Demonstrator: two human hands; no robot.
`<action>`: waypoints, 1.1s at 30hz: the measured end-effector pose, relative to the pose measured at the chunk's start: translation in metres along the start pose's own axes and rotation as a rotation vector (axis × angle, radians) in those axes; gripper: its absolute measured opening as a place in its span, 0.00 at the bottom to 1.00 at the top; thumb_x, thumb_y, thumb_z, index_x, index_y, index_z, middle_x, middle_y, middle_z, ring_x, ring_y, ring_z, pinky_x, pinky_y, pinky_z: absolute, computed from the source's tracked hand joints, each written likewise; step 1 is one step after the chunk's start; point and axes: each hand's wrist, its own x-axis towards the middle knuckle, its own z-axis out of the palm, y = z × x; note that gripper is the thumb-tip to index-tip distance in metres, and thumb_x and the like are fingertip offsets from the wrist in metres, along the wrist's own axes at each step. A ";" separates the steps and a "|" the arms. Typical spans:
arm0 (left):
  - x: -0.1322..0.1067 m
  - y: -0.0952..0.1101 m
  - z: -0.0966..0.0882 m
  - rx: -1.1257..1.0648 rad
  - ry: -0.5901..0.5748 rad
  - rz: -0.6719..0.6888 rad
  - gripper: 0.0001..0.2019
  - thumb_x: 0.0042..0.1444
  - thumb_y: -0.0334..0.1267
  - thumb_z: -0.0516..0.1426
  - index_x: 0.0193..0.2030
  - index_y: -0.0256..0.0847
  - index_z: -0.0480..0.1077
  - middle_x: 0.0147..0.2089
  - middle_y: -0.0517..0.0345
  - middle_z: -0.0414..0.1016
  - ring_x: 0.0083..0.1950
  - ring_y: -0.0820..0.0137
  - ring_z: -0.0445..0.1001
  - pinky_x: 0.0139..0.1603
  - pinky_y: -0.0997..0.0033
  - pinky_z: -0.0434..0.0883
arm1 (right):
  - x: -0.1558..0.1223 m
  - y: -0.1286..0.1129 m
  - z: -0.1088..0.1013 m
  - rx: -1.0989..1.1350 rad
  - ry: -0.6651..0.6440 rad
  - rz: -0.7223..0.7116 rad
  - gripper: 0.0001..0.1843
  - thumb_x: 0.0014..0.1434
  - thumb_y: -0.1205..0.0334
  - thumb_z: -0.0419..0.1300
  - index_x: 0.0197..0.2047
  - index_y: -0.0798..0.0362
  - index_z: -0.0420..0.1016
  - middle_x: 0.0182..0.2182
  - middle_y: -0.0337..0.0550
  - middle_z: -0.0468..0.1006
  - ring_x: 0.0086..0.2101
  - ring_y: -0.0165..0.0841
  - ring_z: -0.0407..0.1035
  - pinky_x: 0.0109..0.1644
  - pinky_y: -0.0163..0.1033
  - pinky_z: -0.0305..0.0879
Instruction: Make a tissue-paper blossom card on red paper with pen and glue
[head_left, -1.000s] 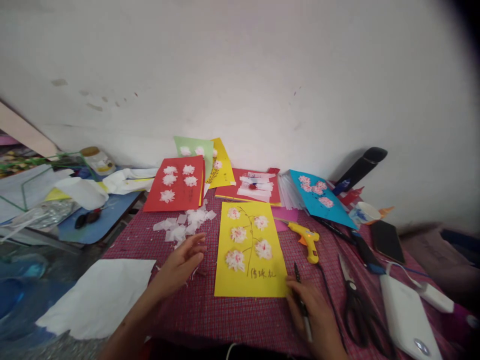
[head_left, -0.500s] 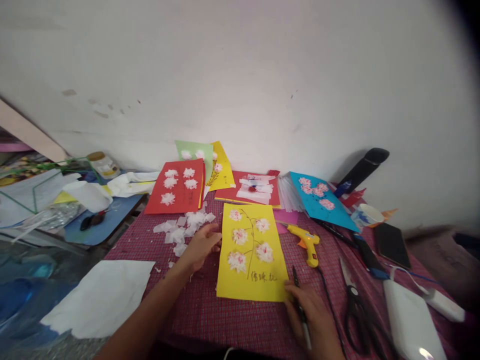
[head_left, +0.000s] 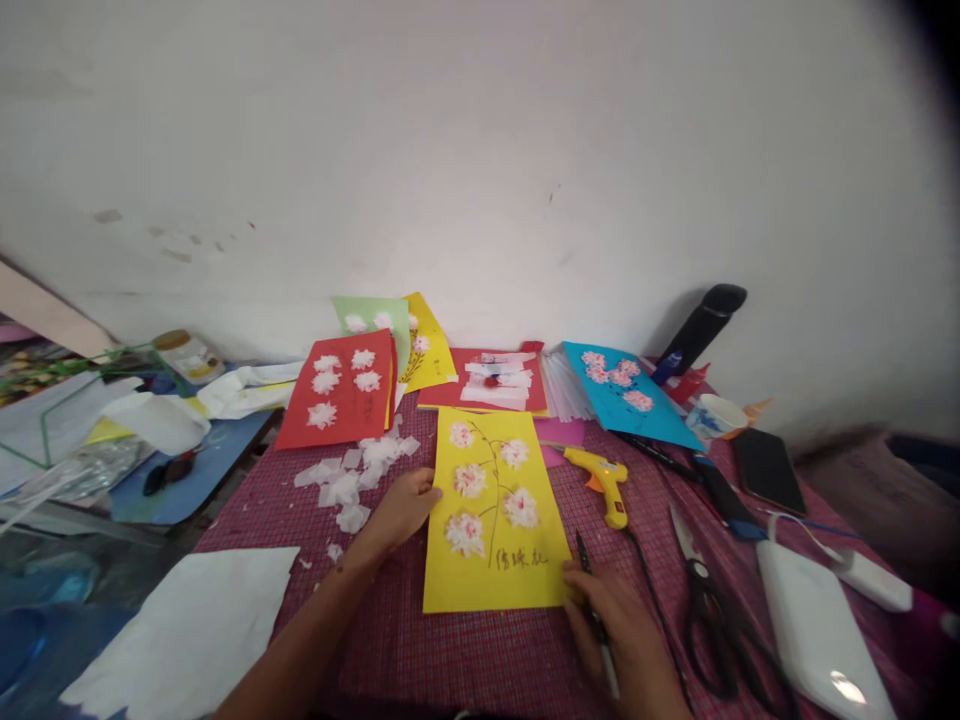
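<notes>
A yellow card [head_left: 457,590] lies on the tablecloth before me. It bears white-and-pink paper flowers, drawn brown stems and handwritten characters at the lower right. My left hand [head_left: 405,507] is at its left edge, thumb and fingers closed on the rim. In my right hand [head_left: 619,625] is a dark pen [head_left: 598,625], its tip pointing away from me; the fingertips also touch the card's lower right corner. Loose white paper petals [head_left: 352,480] lie just beyond my left hand. To the right of the card rests a yellow glue gun [head_left: 604,480].
Black-handled scissors [head_left: 712,610], a white power bank [head_left: 814,620] and a phone [head_left: 769,468] lie on the right. Behind stand a red flower card [head_left: 345,395] and a blue one [head_left: 660,420]. A white sheet [head_left: 191,630] sits at the left edge. A paper cup [head_left: 716,418] stands far right.
My left hand has closed on the card's left edge, where it was beside it before. The card has shifted slightly towards me. My right hand keeps the pen. The view has turned slightly right.
</notes>
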 end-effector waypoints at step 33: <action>-0.012 0.026 0.005 -0.570 -0.039 -0.059 0.27 0.43 0.33 0.67 0.52 0.36 0.71 0.48 0.45 0.81 0.48 0.56 0.81 0.46 0.60 0.77 | 0.029 -0.002 -0.015 0.086 -0.049 0.152 0.16 0.65 0.64 0.55 0.55 0.50 0.71 0.49 0.50 0.79 0.47 0.43 0.76 0.51 0.49 0.73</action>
